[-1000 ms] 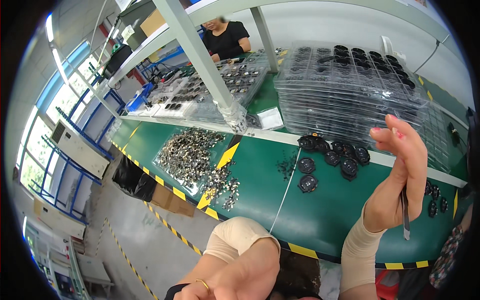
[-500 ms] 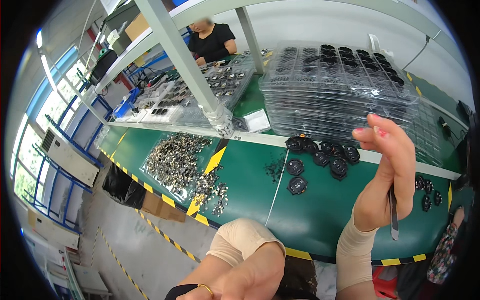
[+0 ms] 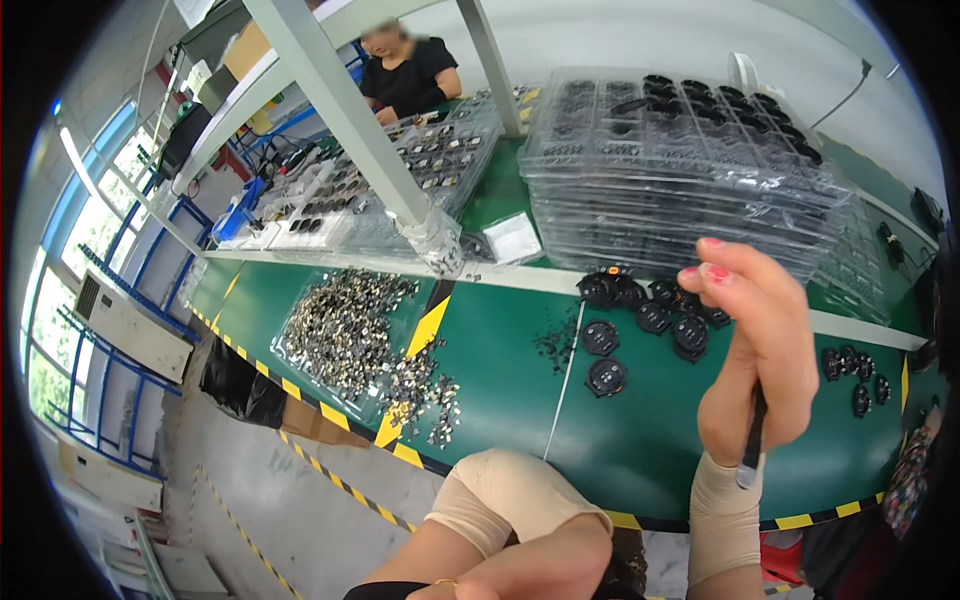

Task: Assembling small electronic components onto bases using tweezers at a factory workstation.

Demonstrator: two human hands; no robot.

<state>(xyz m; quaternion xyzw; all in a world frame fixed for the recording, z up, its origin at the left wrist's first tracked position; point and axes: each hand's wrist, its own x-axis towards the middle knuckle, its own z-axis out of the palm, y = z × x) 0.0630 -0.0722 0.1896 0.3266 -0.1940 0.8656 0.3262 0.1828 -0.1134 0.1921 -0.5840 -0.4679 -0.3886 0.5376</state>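
My right hand [image 3: 765, 355] is raised over the right part of the green bench, its fingers drawn together and pointing left. Metal tweezers [image 3: 750, 455] are tucked in it, with one end sticking out below the palm. Whether the fingertips pinch anything small cannot be made out. Behind and left of them lie several round black watch-like cases [image 3: 605, 378], some partly covered by the hand. My left arm is bent at the lower edge, its beige sleeve [image 3: 520, 490] over the elbow. A gold bracelet shows there; the left fingers are hidden.
A heap of small metallic parts [image 3: 340, 325] spreads on a clear sheet at left. Tiny black pieces [image 3: 555, 345] lie mid-bench. Stacked clear trays [image 3: 680, 215] stand behind a white rail. A grey post [image 3: 345, 110] rises at centre-left. Across the bench sits another person [image 3: 410, 80].
My right hand has moved left, toward the black cases, still holding the tweezers. My left arm appears a little farther right. The whole view has shifted slightly.
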